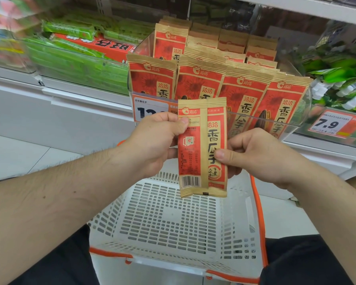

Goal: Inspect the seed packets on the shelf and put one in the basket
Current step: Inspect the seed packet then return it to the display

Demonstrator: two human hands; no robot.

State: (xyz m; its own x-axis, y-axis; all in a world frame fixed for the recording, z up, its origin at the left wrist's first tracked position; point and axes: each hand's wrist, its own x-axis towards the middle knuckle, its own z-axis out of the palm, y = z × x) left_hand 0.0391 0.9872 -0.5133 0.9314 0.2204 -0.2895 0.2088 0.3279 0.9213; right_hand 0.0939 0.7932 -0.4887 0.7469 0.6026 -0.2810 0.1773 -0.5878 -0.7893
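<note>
— Head view: where is the seed packet [202,147]?

— Upright between both hands, back side with the barcode facing the camera, held above the white basket [173,219] and in front of the shelf bin.

— How is it gripped?

— The left hand [154,145] pinches its upper left edge, thumb on the front, fingers curled behind. The right hand [261,153] pinches the right edge lower down, thumb pressed on the printed face.

— And around it?

— More red-and-tan packets [224,83] stand in rows in a clear bin [296,124] just behind. Price tags [330,124] hang on the fronts. Green packs [74,58] lie in the bin to the left.
</note>
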